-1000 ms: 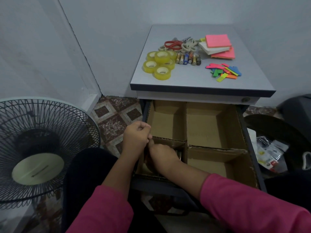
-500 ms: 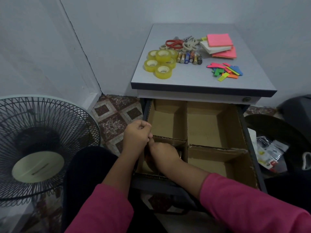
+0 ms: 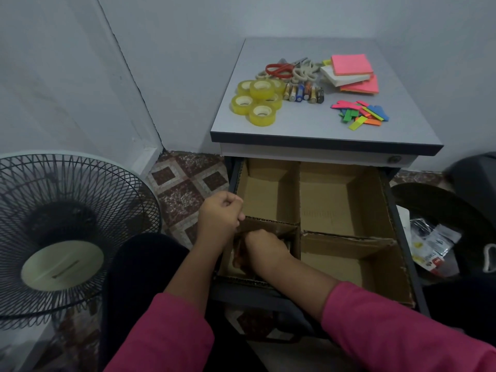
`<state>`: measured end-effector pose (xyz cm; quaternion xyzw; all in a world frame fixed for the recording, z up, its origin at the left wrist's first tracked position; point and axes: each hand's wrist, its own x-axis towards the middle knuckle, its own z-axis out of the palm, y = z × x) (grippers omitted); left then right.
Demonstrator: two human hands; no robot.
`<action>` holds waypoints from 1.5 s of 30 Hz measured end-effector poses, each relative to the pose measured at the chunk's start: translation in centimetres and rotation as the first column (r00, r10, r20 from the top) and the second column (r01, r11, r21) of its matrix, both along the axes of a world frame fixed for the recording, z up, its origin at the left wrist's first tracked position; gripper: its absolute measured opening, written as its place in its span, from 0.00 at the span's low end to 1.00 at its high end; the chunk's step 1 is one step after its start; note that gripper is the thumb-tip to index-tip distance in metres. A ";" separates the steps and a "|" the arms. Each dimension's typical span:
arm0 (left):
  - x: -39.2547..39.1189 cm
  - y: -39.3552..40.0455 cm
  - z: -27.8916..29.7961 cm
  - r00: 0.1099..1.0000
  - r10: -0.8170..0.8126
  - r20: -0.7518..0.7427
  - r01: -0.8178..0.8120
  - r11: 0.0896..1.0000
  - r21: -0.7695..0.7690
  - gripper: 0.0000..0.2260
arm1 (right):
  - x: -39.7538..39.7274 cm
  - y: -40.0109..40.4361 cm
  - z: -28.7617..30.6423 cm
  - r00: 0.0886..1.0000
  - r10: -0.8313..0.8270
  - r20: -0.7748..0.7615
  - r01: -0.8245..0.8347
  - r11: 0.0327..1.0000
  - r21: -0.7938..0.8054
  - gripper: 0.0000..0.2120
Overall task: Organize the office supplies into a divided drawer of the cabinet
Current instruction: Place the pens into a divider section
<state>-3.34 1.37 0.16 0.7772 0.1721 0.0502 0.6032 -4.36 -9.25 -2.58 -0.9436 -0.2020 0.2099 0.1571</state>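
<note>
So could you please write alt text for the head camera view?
Both hands work at the open cardboard-divided drawer: the right hand reaches into its near-left compartment, the left hand is curled at the edge. Tape rolls, batteries and sticky notes lie on the cabinet top.

Cabinet top, beyond my hands, up and to the right. On it: yellow tape rolls nearest my grip; batteries just right of them; scissors behind; sticky-note pads far right; coloured page flags in front of those.
</note>
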 end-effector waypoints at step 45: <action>-0.2 0.1 0.0 1.000 -0.019 -0.001 0.019 1.000 0.018 0.09 | 0.2 -1.0 -2.2 0.989 0.126 0.076 -0.123 0.991 -0.044 0.13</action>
